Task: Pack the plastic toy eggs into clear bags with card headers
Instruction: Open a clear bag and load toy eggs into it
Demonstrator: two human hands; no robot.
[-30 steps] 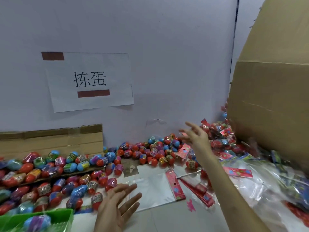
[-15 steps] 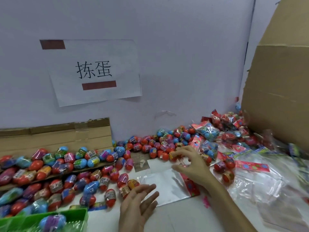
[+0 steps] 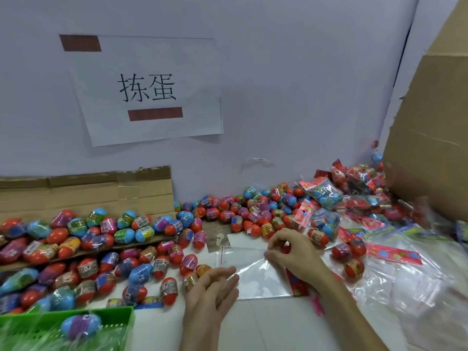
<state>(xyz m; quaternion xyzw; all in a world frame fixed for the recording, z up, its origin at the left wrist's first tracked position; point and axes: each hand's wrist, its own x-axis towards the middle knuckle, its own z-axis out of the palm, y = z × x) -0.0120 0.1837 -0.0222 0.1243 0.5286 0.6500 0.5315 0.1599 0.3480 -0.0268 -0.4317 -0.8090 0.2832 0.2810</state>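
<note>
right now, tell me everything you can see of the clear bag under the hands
The clear bag is glossy, empty film lying flat on the white table, with a red card header along its right edge. The right hand pinches its far edge; the left hand rests straight fingers on its left edge.

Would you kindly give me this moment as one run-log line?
right hand: pinches clear bag | left hand: flat at bag edge | toy eggs: loose nearby

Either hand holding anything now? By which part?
Right hand pinches the clear bag near its far edge. Left hand holds nothing, straight fingers at the bag's left edge.
</note>
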